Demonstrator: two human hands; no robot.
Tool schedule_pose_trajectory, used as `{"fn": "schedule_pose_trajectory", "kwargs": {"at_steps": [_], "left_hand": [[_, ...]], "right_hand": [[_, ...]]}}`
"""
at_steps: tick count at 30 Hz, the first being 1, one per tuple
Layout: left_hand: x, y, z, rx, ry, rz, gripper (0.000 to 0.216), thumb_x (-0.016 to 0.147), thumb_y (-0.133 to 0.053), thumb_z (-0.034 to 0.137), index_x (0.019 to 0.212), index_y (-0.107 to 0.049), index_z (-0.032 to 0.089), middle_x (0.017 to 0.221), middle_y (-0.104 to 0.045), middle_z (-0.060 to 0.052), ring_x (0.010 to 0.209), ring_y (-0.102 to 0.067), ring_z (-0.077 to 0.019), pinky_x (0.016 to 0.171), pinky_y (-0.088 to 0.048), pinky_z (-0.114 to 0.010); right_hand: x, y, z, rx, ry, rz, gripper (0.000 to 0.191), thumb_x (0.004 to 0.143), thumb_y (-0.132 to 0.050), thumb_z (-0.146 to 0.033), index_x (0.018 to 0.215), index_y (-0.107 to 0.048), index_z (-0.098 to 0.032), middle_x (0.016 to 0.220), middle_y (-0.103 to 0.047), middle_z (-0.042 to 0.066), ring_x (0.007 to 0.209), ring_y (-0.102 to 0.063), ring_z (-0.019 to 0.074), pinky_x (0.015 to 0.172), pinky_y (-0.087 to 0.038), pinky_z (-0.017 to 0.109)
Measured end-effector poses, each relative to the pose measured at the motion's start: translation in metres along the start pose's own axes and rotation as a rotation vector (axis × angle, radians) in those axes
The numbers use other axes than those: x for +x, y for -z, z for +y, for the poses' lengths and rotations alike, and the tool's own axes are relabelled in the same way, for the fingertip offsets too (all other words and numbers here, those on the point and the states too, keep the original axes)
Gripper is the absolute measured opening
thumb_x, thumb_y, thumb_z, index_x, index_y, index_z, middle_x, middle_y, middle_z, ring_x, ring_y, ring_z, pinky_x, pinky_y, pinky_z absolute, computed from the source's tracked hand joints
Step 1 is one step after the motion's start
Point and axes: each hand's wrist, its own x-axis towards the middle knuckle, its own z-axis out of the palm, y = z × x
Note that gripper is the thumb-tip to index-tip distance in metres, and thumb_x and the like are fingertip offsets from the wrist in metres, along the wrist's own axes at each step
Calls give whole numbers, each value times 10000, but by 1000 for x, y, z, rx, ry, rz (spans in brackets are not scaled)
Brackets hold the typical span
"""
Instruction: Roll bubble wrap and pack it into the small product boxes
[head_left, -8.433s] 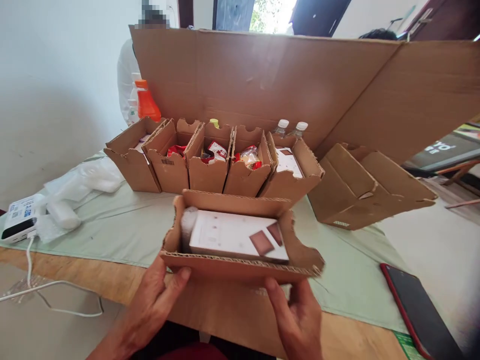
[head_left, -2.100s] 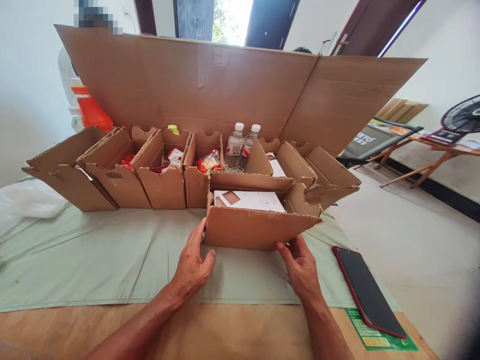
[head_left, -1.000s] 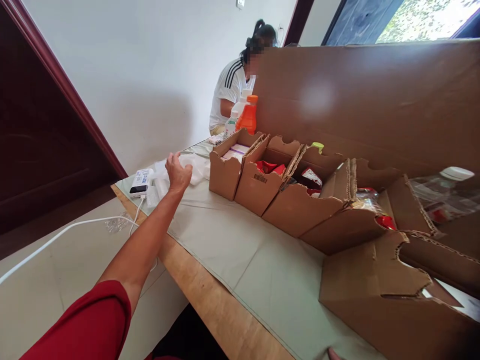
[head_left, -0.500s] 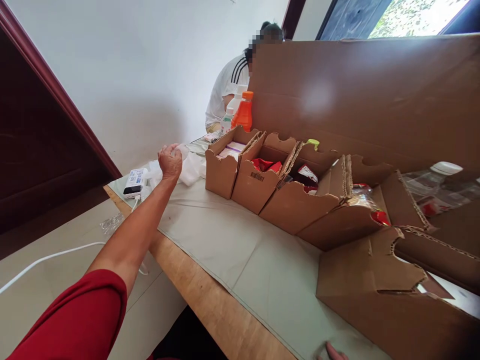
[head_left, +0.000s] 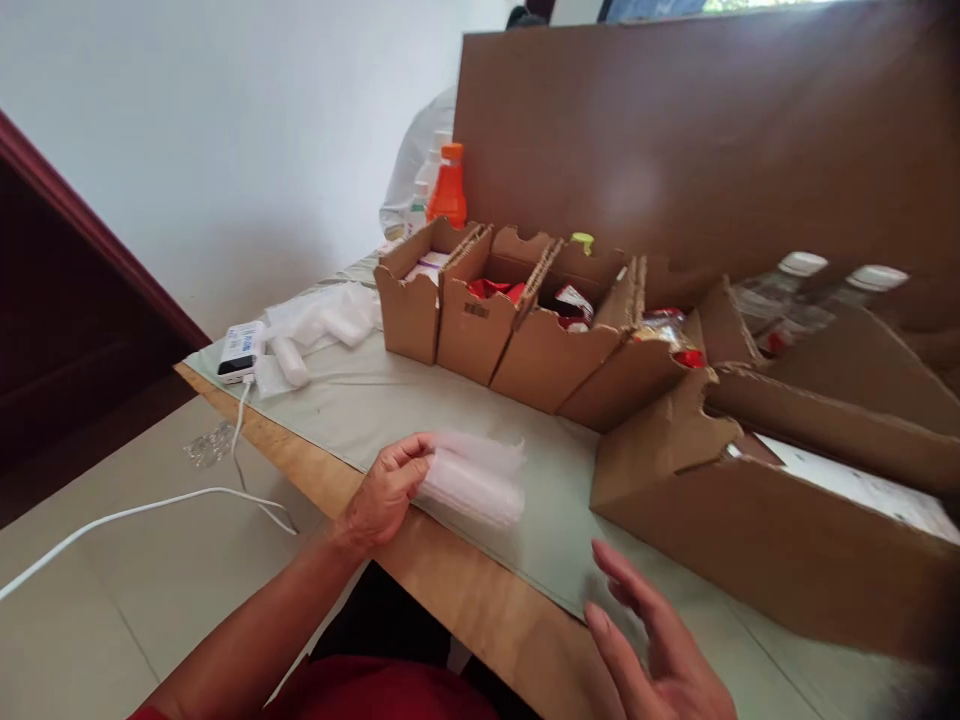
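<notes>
- Pale wall fills the upper left of the frame, and a tall cardboard panel (head_left: 637, 130) crosses the upper right; part of a white sleeve (head_left: 409, 150) shows at the panel's left edge, where more of that person was visible half a second ago.
- Green cloth (head_left: 360, 395) covers most of the table (head_left: 480, 585), whose bare wooden edge runs diagonally through the lower middle.
- Left hand (head_left: 386, 495): half a second ago it was at the wrap pile (head_left: 330, 315), left of centre; now it is in the lower middle, its fingers pinching the left end of a translucent roll of wrap (head_left: 472, 485).
- That roll is at the centre, above the cloth, blurred; whether anything is inside, I cannot tell.
- Right hand (head_left: 656, 640): barely showing at the bottom edge before, now well into the lower right, fingers spread and thumb apart, near the front box (head_left: 750, 540).
- White carton (head_left: 855, 485) lies inside that box, as earlier.
- Four cardboard bins (head_left: 409, 320) keep their row behind, with an orange bottle (head_left: 448, 190) beyond the leftmost.
- White power bank (head_left: 240, 352) remains at the table's left end.
</notes>
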Motion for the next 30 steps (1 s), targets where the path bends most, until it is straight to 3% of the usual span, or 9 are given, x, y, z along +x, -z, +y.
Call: {"fn": "schedule_pose_trajectory", "kwargs": {"at_steps": [4,7,9,12,15,21,25,27,30], "left_hand": [[-16,-17,-18,33,137,-219,287,812,-767,376,1021,-784,179,861,-754,-35,737,-630,-148,692,-460,-245],[-14,-18,-20,88,175,-338,332,856,-733,336,1168,-748,222,1049,-768,-52,915,-678,-198,822,-489,-298],[-9,-16,-18,48,150,-349,419,843,-730,294,1258,-702,242,1202,-748,-76,1116,-667,-245,964,-479,-358],[-1,-15,-15,26,67,-323,509,835,-719,282,1337,-640,256,1314,-706,-96,1291,-596,-275,1099,-422,-430],[3,-21,-16,180,24,-263,489,864,-710,301,1341,-625,236,1338,-683,-113,1291,-597,-281,1126,-415,-468],[1,-34,-32,261,17,-224,456,863,-676,274,1308,-619,187,1331,-678,-124,1299,-591,-265,1153,-413,-443],[-1,-34,-32,320,0,-252,467,852,-657,273,1307,-604,184,1329,-671,-122,1226,-630,-251,1097,-455,-416],[-1,-34,-28,401,5,-265,522,827,-666,278,1334,-587,182,1303,-677,-116,1184,-639,-249,1048,-476,-400],[-2,-35,-18,557,82,-366,495,803,-645,271,1287,-623,171,1125,-724,-75,1012,-663,-222,893,-509,-344]], "right_hand": [[32,-3,-43,199,-22,-40,516,928,-649,-500,1397,-598,-292,1360,-680,88,1133,-691,251,897,-577,356],[50,-11,-55,265,-38,-73,275,915,-670,-463,1088,-752,-265,1066,-783,56,940,-726,220,823,-573,333],[55,-15,-56,259,-65,-5,207,927,-661,-425,884,-764,-250,864,-777,26,811,-716,195,755,-557,307],[56,-14,-52,224,-78,174,190,943,-658,-400,878,-753,-250,851,-762,9,825,-703,179,785,-537,298],[53,-10,-50,159,-47,165,181,945,-643,-400,1001,-741,-258,975,-762,21,888,-691,187,834,-537,322],[53,-23,-51,-5,-28,-249,620,870,-682,-389,1454,-525,-253,1451,-596,111,1188,-628,290,946,-536,450],[62,-38,-54,-68,45,-281,366,881,-620,-240,1242,-674,-219,1146,-751,86,1033,-678,273,919,-517,442],[65,-37,-57,-53,97,-224,184,916,-579,-205,1028,-725,-216,960,-769,54,913,-689,241,864,-508,404],[64,-20,-66,30,186,-67,139,958,-583,-216,916,-715,-227,868,-746,15,815,-672,189,798,-494,341]]}}
